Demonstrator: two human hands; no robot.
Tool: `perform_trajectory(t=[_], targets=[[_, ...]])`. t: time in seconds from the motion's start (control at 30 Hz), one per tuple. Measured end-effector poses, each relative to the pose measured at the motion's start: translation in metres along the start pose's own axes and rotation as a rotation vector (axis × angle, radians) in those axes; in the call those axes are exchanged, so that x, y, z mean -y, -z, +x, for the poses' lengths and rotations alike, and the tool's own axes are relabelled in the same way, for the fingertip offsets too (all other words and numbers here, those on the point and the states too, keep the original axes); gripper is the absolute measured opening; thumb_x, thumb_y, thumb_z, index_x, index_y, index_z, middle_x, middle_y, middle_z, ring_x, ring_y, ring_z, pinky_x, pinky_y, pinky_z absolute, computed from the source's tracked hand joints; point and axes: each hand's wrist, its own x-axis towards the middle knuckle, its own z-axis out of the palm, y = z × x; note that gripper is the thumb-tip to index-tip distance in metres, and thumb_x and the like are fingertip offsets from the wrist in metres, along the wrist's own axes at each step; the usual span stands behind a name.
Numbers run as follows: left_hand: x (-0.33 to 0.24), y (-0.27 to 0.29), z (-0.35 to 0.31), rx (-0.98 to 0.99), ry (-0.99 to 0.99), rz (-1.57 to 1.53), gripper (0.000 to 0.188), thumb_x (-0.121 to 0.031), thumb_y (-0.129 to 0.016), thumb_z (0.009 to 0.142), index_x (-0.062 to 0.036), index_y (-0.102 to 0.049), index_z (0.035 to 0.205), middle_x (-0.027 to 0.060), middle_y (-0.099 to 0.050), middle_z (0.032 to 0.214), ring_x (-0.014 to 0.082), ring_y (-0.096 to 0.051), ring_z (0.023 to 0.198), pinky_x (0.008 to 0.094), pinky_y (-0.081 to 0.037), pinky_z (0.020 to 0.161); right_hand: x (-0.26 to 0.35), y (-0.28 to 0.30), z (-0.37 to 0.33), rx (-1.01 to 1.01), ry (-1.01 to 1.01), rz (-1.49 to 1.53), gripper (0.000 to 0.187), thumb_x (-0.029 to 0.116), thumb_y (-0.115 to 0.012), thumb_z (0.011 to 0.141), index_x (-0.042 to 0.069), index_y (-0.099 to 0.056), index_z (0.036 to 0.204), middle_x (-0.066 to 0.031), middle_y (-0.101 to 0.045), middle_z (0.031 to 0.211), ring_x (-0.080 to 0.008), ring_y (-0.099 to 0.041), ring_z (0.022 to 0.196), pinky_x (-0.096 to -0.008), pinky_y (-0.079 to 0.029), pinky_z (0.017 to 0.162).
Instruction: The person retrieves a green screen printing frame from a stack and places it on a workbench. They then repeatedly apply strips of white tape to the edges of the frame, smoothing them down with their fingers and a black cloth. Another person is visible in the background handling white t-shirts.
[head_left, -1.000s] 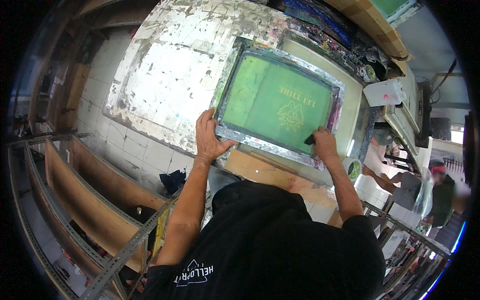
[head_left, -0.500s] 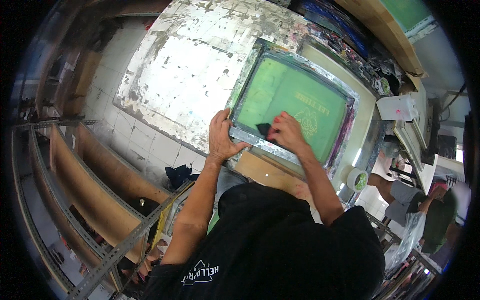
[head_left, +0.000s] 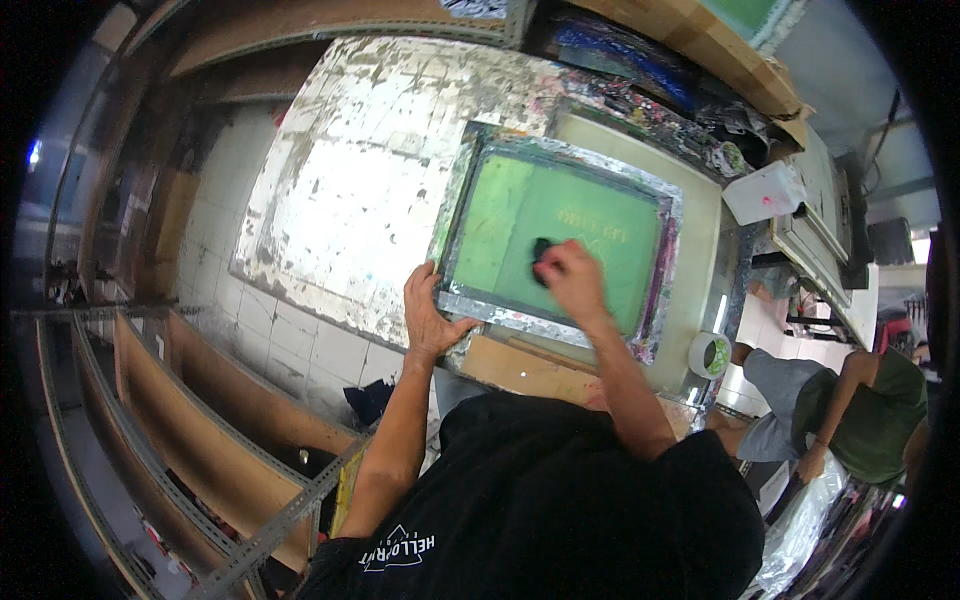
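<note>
A screen-printing frame (head_left: 662, 290) with green mesh and pale lettering lies flat on the table. My left hand (head_left: 432, 318) is at its near left corner, thumb on the near bar and fingers along the left side. Over the mesh, my right hand (head_left: 577, 285) is closed round a small dark rag (head_left: 541, 260). Something red shows at its fingertips; motion blur hides whether it is part of the rag. The hand covers some of the pale drawing under the lettering.
Left of the frame spreads a paint-stained white tabletop (head_left: 330, 180). A roll of tape (head_left: 709, 355) and a white plastic container (head_left: 765, 195) are on the right. Wooden shelves (head_left: 220, 420) stand at lower left. Another person (head_left: 850, 400) is at far right, near a clear plastic bag.
My right hand has moved with the rag from beside the near bar farther in over the mesh. My left hand keeps its place on the corner. The whole view has shifted slightly.
</note>
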Motion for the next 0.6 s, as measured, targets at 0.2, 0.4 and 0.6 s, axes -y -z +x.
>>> perform_trajectory(t=[0.2, 0.4, 0.6], targets=[[-0.011, 0.001, -0.005, -0.051, 0.015, 0.06, 0.102, -0.055, -0.086, 0.058, 0.0003, -0.04, 0.131, 0.0273, -0.039, 0.139, 0.044, -0.038, 0.128, 0.051, -0.032, 0.106, -0.116, 0.182, -0.03, -0.443, -0.325, -0.552, 0.017, 0.012, -0.072, 0.078, 0.006, -0.064, 0.092, -0.0166, -0.061, 0.1, -0.0348, -0.059, 0.094, -0.0456, -0.048, 0.079], [-0.04, -0.009, -0.061, 0.096, 0.411, -0.175, 0.067, -0.031, -0.087, 0.069, 0.0021, -0.054, 0.117, 0.0172, -0.061, 0.108, 0.0257, -0.059, 0.094, 0.0387, -0.048, 0.085, -0.156, 0.203, -0.017, -0.46, -0.375, -0.867, 0.04, 0.028, -0.072, 0.08, 0.008, -0.065, 0.114, -0.0178, -0.047, 0.134, -0.0387, -0.047, 0.118, -0.049, -0.047, 0.091], [-0.076, -0.022, -0.044, 0.617, 0.549, -0.503, 0.043, -0.033, -0.078, 0.082, 0.0044, -0.066, 0.098, 0.0057, -0.07, 0.078, 0.012, -0.064, 0.069, 0.0287, -0.052, 0.064, -0.153, 0.151, 0.09, -0.222, -0.083, -0.611, 0.054, 0.026, -0.074, 0.079, 0.012, -0.054, 0.128, -0.0156, -0.052, 0.128, -0.0355, -0.047, 0.122, -0.0474, -0.044, 0.097]])
